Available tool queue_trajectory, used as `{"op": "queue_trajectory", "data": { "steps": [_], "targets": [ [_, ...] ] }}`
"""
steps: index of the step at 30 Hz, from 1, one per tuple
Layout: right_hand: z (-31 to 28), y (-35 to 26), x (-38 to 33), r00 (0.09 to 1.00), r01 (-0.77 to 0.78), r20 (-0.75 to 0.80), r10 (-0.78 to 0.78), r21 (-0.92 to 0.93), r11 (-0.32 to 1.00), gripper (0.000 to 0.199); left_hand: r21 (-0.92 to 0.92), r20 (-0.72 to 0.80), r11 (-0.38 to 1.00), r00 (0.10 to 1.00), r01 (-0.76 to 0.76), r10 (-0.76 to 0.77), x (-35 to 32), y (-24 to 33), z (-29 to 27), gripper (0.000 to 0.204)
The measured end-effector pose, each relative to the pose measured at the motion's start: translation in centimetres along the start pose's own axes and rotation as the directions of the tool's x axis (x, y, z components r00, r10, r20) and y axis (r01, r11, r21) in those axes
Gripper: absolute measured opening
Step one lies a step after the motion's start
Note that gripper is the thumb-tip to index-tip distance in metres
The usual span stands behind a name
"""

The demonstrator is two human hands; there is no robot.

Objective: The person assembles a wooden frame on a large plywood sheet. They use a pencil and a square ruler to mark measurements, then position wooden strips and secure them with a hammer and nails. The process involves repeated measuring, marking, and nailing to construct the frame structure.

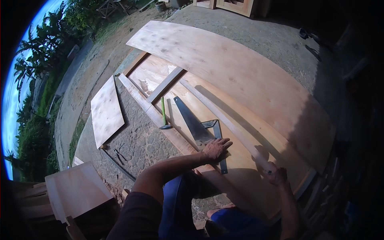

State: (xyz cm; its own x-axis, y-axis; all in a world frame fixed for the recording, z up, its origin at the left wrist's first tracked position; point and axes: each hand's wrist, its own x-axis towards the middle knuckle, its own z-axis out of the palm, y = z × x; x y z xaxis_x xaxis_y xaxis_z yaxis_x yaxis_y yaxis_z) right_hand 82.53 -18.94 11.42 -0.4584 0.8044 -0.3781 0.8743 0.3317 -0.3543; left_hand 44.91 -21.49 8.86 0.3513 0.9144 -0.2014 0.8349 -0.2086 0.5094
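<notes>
My left hand (217, 150) rests low over the panel with its fingers stretched out, across the near end of a hand saw (189, 119) and the blade of a try square (218, 130). The saw's handle is mostly hidden beside it. My right hand (275, 175) is closed round the near end of a long, thin wooden strip (220, 115). This strip slants away to the far left above the panel and casts a shadow on it. A hammer (163, 110) with a green handle lies left of the saw, its head on the frame's edge.
The framed plywood panel (250, 176) spreads before me, with a crossbar (166, 85) near its far end. A large plywood sheet (240, 76) overlaps its far side. On the rough ground are a smaller sheet (107, 112) and pliers (120, 155). Another board (80, 188) stands lower left.
</notes>
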Motion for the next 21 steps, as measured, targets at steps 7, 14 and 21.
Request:
{"op": "queue_trajectory", "data": {
  "steps": [7,14,21],
  "targets": [
    [7.9,3.8,6.1,0.998,-0.001,-0.058,-0.006,-0.110,0.994,0.059,0.025,-0.076,0.978,0.975,-0.209,0.210,10.2,-4.7,4.7,0.050],
    [11.2,3.8,5.4,0.996,0.007,-0.084,-0.015,-0.104,0.995,0.058,-0.403,-0.632,0.783,0.475,0.473,-0.612,4.1,-15.4,4.1,0.065],
    [11.4,2.1,3.3,0.989,0.040,-0.141,-0.041,-0.010,0.999,0.058,-0.883,-0.049,0.252,0.456,0.396,-0.889,-0.9,-17.6,11.5,0.083]
  ]
}}
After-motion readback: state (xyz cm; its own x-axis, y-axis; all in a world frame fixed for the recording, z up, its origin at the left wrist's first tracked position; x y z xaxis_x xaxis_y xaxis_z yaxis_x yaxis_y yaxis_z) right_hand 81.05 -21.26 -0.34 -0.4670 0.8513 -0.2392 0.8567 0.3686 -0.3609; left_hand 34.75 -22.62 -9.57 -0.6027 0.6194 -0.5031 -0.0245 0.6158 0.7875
